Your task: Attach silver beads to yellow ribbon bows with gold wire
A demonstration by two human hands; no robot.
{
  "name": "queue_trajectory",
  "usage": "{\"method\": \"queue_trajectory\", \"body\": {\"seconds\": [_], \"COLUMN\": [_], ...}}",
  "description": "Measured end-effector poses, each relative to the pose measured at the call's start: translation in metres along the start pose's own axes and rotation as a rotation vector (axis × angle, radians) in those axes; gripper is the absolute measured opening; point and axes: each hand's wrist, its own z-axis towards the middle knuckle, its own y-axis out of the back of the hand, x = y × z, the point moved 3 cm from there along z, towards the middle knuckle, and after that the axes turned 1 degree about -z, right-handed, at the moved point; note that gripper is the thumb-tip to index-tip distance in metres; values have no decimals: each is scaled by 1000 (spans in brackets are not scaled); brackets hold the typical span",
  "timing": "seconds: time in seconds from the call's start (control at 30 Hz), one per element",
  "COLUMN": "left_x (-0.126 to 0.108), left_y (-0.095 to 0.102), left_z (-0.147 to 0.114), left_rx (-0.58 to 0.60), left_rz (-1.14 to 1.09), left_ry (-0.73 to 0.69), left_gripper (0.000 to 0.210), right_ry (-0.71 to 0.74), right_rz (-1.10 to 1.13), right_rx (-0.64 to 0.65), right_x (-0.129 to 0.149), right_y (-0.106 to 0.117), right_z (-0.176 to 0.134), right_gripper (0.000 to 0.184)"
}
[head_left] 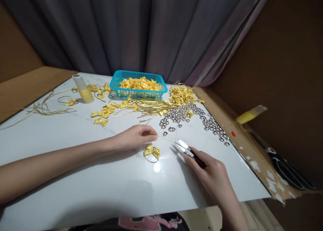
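Note:
My left hand point(141, 136) is closed in a pinch, its fingertips on one end of a thin thread point(167, 139). The thread runs right to the blades of a small pair of thread snips point(188, 152), which my right hand point(213, 168) grips by the handles. Just below my left fingertips, a ring of gold cord with a yellow ribbon bow point(152, 152) lies flat on the white tabletop point(113, 180). Small shiny silver beads point(176, 114) are heaped beyond the snips, a few of them scattered nearer to my hands.
A blue basket point(138, 93) of yellow bows stands at the back. Beside it are gold cord lengths point(151, 106) and a pile of corded bows point(182, 93). One yellow thread spool point(84, 89) stands left; another point(252, 114) lies right, near black-handled scissors point(285, 168).

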Motion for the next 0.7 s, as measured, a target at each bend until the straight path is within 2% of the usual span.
{"method": "queue_trajectory", "body": {"seconds": [0.07,0.13,0.23,0.37,0.57,0.6,0.7], "left_x": [-4,-5,-2,0,-1,-2,-4], "left_y": [5,6,3,-6,-15,-17,-20], "left_z": [-3,-6,-9,-13,-18,-19,-22], "left_rx": [64,119,184,214,196,189,182], "left_rz": [209,314,345,364,371,376,391], "left_ry": [-56,-73,-84,-192,-215,-225,-264], "left_gripper": [28,27,22,10,3,3,1], "right_ry": [-29,-41,-52,-50,163,204,308], "right_rz": [-94,-147,-167,-179,-180,-132,106], "right_rx": [-53,-69,-50,-64,-285,-263,-31], "right_x": [-11,-18,-21,-21,3,11,34], "right_y": [3,1,-4,-8,-8,-10,-22], "right_z": [1,1,2,2,-3,-4,-9], "right_gripper": [37,39,39,37,34,30,22]}}
